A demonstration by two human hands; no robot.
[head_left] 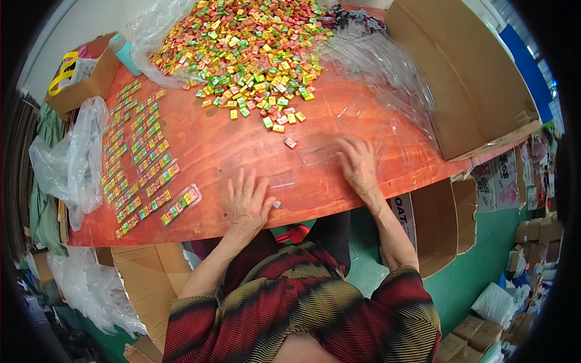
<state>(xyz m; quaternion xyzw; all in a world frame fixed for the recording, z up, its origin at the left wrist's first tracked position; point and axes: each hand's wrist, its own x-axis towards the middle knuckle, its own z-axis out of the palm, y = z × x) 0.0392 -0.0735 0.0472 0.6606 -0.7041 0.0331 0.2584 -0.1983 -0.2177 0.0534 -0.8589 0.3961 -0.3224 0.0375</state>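
My left hand [247,202] lies on the red table near its front edge, fingers spread and holding nothing. Close to its thumb is a small whitish piece [276,204], with a clear plastic strip [282,182] just beyond the fingers. My right hand [359,164] is farther right, slightly blurred, its fingers apart. It is nearest to a clear plastic sleeve [316,155] on the tabletop; whether it touches the sleeve I cannot tell. A single small red box [290,143] sits between the hands and a large heap of tiny coloured boxes [254,45].
Rows of clear packs filled with coloured boxes [145,145] cover the table's left side, the nearest pack [181,204] at an angle. Loose clear sleeves [387,72] and a cardboard box [466,72] stand right. A teal bottle [124,53] and plastic bags [85,157] are left.
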